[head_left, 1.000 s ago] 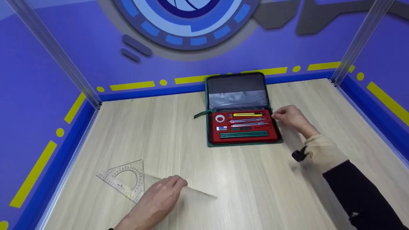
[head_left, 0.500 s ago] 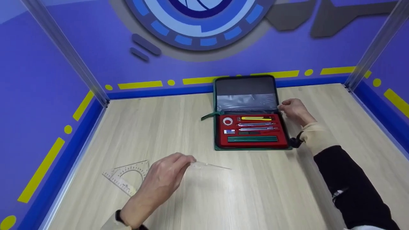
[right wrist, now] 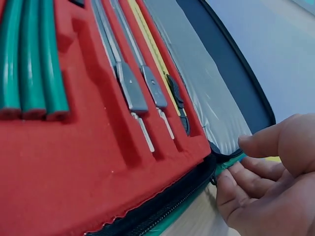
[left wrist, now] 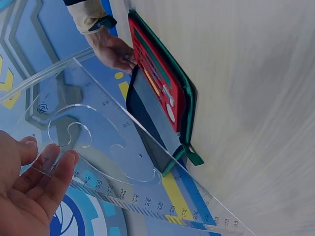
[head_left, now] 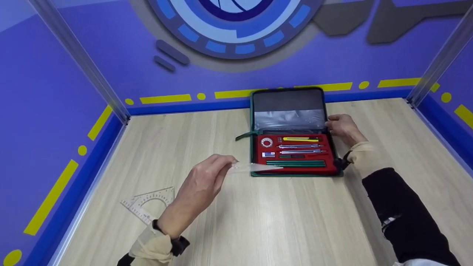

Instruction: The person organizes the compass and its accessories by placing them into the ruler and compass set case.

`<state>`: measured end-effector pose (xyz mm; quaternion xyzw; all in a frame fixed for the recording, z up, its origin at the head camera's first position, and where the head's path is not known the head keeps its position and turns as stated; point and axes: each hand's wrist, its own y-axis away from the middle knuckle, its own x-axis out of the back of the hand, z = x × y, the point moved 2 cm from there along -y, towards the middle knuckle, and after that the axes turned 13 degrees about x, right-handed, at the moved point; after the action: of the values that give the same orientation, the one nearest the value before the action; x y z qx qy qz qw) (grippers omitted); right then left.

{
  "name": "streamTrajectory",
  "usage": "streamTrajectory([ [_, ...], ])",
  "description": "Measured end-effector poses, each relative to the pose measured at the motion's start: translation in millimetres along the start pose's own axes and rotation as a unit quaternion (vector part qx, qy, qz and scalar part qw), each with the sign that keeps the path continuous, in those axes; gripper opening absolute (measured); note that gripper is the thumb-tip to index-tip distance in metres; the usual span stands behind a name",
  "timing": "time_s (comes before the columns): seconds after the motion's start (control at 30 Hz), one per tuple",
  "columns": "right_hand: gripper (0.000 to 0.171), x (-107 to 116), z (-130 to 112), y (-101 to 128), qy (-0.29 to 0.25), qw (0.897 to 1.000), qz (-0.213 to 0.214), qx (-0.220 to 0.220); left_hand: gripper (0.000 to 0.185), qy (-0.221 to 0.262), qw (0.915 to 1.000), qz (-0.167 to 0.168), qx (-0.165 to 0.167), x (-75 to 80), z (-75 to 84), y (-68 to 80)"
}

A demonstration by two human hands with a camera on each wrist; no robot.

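My left hand (head_left: 230,163) pinches one corner of a clear triangular set square (head_left: 258,168) and holds it off the table, its tip over the front left corner of an open green zip case (head_left: 295,174). In the left wrist view the set square (left wrist: 113,142) spreads out from my fingers (left wrist: 59,169). The case's red tray holds green pencils (head_left: 295,162), silver compasses (head_left: 299,146) and a yellow tool (head_left: 300,139). My right hand (head_left: 334,125) grips the case's right edge by the hinge, thumb above and fingers under the rim (right wrist: 224,169).
A second clear set square with a protractor (head_left: 151,201) lies flat on the wooden table (head_left: 295,221) at the front left. The case's lid (head_left: 288,99) leans back against the blue rear wall. Blue walls close the table in at left and right.
My left hand lifted the clear set square off the table and carried it right and away, up to the case's front corner. My right hand slid back along the case's edge to the hinge.
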<state>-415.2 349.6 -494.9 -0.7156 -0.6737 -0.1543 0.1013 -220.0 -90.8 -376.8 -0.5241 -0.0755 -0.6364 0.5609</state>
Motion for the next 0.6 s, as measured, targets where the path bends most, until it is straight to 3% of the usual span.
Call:
streamTrajectory([
  [0.27, 0.057, 5, 1, 4, -0.003, 1.000, -0.001, 0.000, 0.018, 0.022, 0.9996, 0.017, 0.010, -2.1, -5.4, -18.9],
  [0.6, 0.045, 9, 6, 5, -0.027, 0.999, 0.033, 0.013, 0.017, 0.030, 0.9985, 0.032, 0.032, -2.2, -5.2, -46.8],
])
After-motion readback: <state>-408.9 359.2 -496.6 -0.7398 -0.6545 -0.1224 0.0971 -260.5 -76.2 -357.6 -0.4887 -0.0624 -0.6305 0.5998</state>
